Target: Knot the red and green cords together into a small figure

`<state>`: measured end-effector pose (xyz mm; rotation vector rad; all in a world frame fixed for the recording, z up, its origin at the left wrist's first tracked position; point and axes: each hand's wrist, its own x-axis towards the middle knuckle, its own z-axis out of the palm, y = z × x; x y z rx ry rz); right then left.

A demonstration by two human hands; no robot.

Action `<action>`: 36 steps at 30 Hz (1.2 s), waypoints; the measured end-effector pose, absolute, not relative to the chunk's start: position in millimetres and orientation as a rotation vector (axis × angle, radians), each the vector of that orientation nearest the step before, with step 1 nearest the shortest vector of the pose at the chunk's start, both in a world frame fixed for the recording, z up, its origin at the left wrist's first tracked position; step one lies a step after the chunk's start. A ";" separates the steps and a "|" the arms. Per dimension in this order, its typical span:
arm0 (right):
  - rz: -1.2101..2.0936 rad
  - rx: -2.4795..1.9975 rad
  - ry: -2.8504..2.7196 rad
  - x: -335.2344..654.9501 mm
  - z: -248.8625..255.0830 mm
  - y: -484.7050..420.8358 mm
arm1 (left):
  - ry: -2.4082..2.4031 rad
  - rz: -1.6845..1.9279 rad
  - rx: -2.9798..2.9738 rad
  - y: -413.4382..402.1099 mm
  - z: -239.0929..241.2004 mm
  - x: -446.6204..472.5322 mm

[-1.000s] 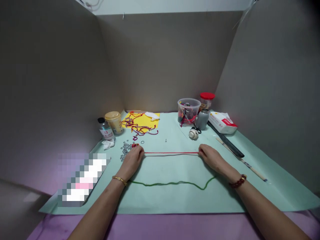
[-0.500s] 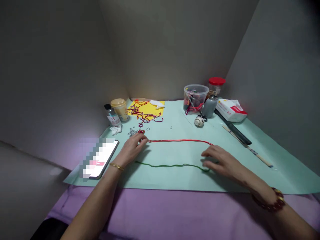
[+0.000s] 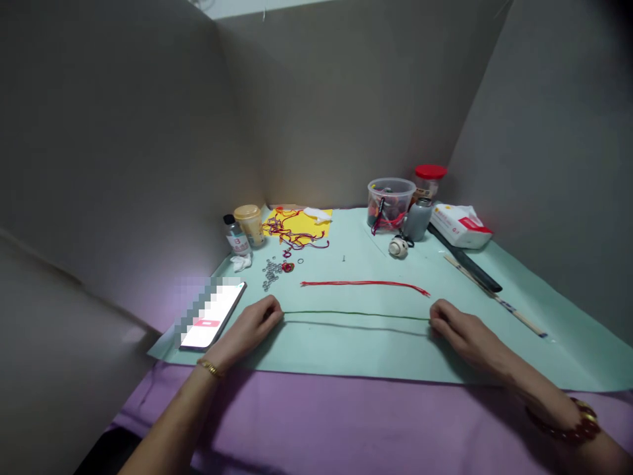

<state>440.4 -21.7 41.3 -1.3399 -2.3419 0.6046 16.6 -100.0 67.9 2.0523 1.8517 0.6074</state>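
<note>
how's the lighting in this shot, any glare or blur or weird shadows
Head view: the phone is partly pixelated, and a pale glow falls on the wall board beside it; the green cord casts a dark shadow line on the mint paper; the left hand and right hand look fairly sharp; the top right corner falls dark.

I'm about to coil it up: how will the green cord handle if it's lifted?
The green cord looks thin and light, so it will probably hang limp once slack; it runs straight only between the left hand and right hand. It may also snarl easily, like the tangled threads.
</note>
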 end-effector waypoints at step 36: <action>0.742 -1.035 -2.279 315.8 41.9 74.7 | 1.688 0.703 2.246 31.1 38.8 142.4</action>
